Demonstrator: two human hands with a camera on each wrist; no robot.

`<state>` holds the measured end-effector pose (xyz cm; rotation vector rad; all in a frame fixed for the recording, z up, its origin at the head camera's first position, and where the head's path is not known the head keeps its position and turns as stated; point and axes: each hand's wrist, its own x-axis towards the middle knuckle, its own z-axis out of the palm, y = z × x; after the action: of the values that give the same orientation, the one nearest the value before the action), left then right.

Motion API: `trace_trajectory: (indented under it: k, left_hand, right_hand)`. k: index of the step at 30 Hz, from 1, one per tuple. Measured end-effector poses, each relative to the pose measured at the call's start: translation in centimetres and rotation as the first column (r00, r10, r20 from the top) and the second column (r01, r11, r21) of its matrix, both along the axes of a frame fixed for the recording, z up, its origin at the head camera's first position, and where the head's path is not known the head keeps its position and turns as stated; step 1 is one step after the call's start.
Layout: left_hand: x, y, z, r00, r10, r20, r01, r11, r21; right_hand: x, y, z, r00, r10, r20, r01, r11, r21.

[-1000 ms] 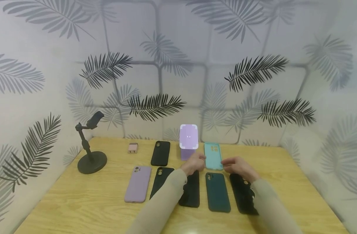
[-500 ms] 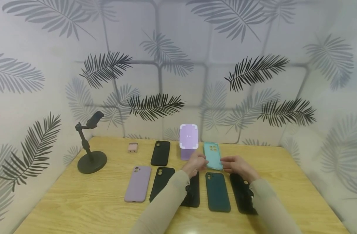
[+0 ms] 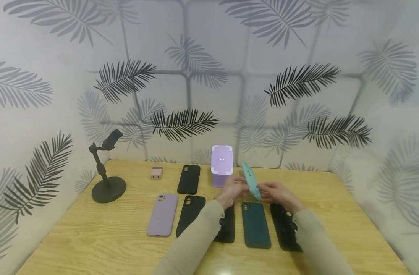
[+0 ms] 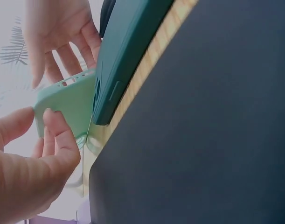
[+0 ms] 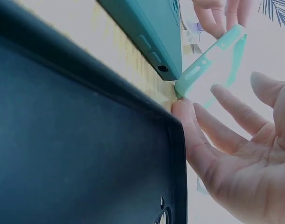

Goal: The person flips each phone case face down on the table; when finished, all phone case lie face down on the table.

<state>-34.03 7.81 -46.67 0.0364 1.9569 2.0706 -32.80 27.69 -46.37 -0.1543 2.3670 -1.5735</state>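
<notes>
A turquoise phone case [image 3: 250, 180] stands tilted up on its long side at the back of the table, camera cutouts toward the wall. My left hand [image 3: 232, 193] pinches its left edge; in the left wrist view the thumb and fingers meet on the case [image 4: 70, 105]. My right hand [image 3: 277, 194] is at the opposite side, fingertips right at the edge. Loosely extended fingers of that right hand [image 5: 254, 135] show in the right wrist view. Just in front lies a dark green case [image 3: 256, 225], with black cases [image 3: 227, 229] under my left wrist and beside my right sleeve.
A lilac phone stand [image 3: 222, 160] stands behind my left hand. Leftward lie a black case [image 3: 188, 179], a lilac case [image 3: 162, 214], another black case [image 3: 190, 212] and a pink charger [image 3: 156, 173]. A black stand [image 3: 107, 187] is at the far left; the wall closes off the back.
The turquoise case lay flat on the table and has been tipped up, its right side lowest. My left hand has shifted slightly right onto its edge; my right hand has barely moved.
</notes>
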Motion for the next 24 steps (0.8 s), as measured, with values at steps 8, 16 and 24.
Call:
trace_trajectory:
  k: [8, 16, 24]
  left_hand:
    - [0.06, 0.22, 0.07, 0.992, -0.112, -0.054, 0.112, 0.994, -0.003]
    - [0.35, 0.15, 0.24, 0.977, -0.200, -0.075, 0.195, 0.978, -0.075]
    - [0.47, -0.31, 0.59, 0.960, -0.273, -0.058, 0.265, 0.958, -0.110]
  right_hand:
    - [0.17, -0.31, 0.34, 1.000, 0.016, 0.020, -0.016, 1.000, -0.004]
    - [0.17, -0.63, 0.47, 0.999, 0.033, 0.039, -0.032, 0.999, -0.028]
    - [0.19, -0.42, 0.61, 0.998, 0.046, 0.036, -0.042, 0.995, -0.088]
